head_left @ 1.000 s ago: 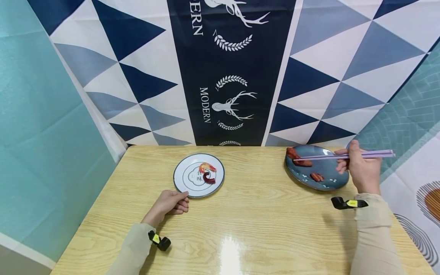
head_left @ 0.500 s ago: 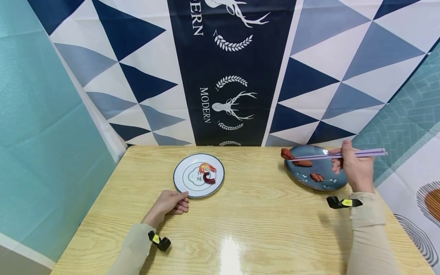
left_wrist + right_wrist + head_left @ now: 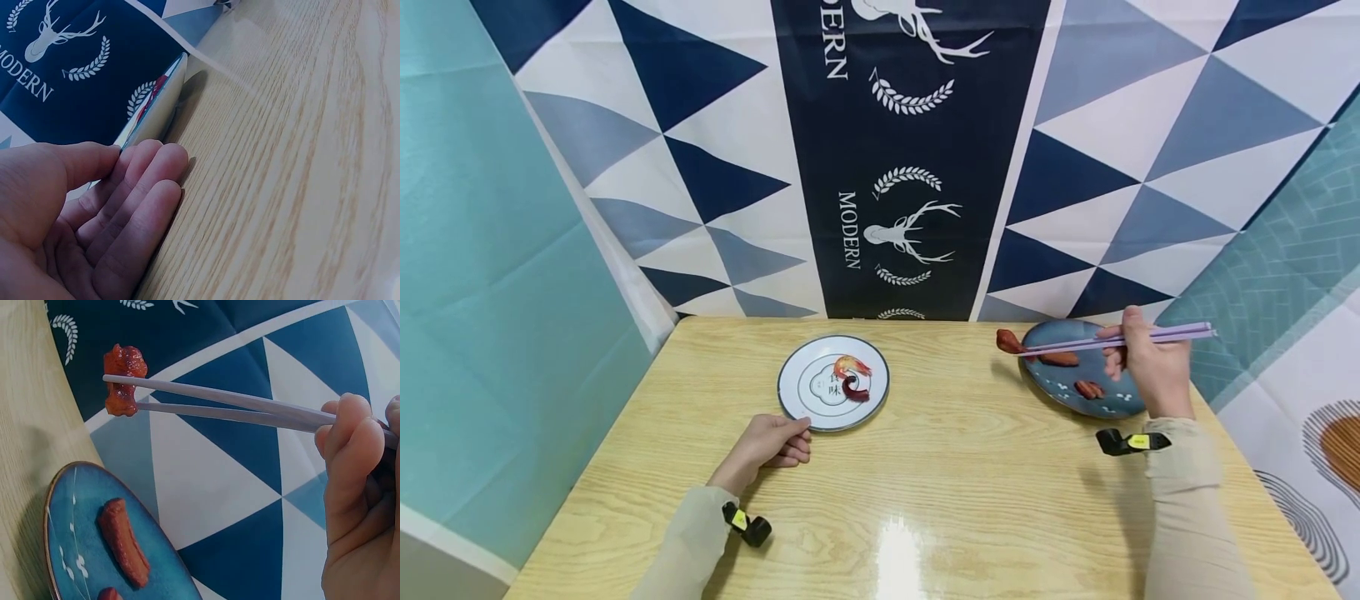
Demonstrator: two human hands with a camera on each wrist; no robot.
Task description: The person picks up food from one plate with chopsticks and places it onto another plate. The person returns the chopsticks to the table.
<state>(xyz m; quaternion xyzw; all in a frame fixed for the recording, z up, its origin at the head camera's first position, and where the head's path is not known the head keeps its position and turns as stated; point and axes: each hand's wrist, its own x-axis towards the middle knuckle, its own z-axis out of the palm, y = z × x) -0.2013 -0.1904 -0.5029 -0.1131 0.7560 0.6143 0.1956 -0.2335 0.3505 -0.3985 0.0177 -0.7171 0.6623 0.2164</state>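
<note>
My right hand (image 3: 1152, 367) holds a pair of lilac chopsticks (image 3: 1157, 335). Between their tips, a glossy red-brown piece of food (image 3: 125, 381), its kind unclear, is pinched in the air past the left edge of the blue plate (image 3: 1112, 400). On that plate lie a long brown sausage-like piece (image 3: 123, 544) and a smaller reddish piece (image 3: 1090, 389). With thumb and fingers, my left hand (image 3: 769, 442) pinches the near rim of the white plate (image 3: 801, 400). A shrimp (image 3: 852, 365) and a dark red curled piece (image 3: 854, 390) lie on this white plate.
Both plates stand on a wooden table (image 3: 940, 467), near its back edge. Behind rises a patterned cloth backdrop (image 3: 902, 158). A teal sheet (image 3: 497, 292) hangs along the left side.
My right hand has moved left, carrying the red-brown food piece in the chopsticks from over the blue plate to beyond its left edge. The left hand stays on the white plate's rim.
</note>
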